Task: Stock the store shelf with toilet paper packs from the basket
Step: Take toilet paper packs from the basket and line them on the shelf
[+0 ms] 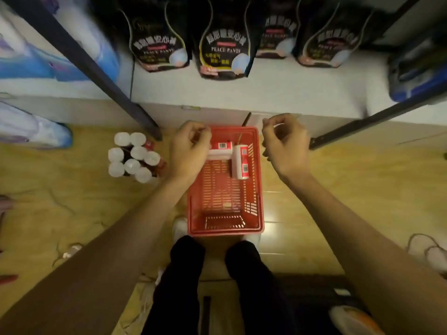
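Note:
A red plastic basket (pixel 226 232) stands on the floor between my feet and the shelf. Two red-and-white toilet paper packs lie at its far end: one (pixel 222 149) crosswise, the other (pixel 239 164) lengthwise along the right wall. My left hand (pixel 187 151) hovers over the basket's far left corner with loosely curled fingers and partly covers the crosswise pack; I see nothing held in it. My right hand (pixel 286 146) hangs just right of the basket, fingers loosely curled and empty. The white store shelf (pixel 278 93) lies beyond the basket.
Several black pouches (pixel 223 49) stand along the back of the shelf. Dark shelf posts (pixel 96 66) (pixel 375 119) slant in on both sides. A cluster of white-capped bottles (pixel 134 157) stands on the wooden floor left of the basket. Blue packs fill the left and right shelves.

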`<act>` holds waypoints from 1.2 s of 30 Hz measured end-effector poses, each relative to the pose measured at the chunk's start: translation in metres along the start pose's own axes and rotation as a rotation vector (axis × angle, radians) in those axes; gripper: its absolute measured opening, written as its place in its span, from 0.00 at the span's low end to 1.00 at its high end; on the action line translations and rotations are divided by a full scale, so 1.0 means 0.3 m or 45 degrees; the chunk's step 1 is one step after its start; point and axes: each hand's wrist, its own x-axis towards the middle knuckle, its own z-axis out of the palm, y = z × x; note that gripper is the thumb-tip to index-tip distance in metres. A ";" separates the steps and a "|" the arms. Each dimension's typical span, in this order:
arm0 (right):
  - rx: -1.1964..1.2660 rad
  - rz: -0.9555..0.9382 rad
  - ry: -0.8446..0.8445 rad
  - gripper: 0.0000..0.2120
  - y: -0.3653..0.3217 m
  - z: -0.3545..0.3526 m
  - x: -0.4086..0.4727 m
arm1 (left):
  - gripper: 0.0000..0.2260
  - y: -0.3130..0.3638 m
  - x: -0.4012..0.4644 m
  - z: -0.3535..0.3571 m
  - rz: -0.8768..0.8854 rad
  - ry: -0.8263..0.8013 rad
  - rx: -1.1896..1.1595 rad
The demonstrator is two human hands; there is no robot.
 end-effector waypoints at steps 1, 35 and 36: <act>-0.034 0.071 -0.005 0.07 0.095 0.051 -0.002 | 0.05 -0.100 0.005 0.031 -0.031 -0.028 0.012; -1.037 0.522 -0.067 0.43 1.473 1.059 0.261 | 0.37 -1.550 0.631 0.657 0.086 -0.624 1.623; -1.035 0.515 -0.085 0.43 1.463 1.049 0.257 | 0.37 -1.531 0.616 0.646 0.034 -0.633 1.588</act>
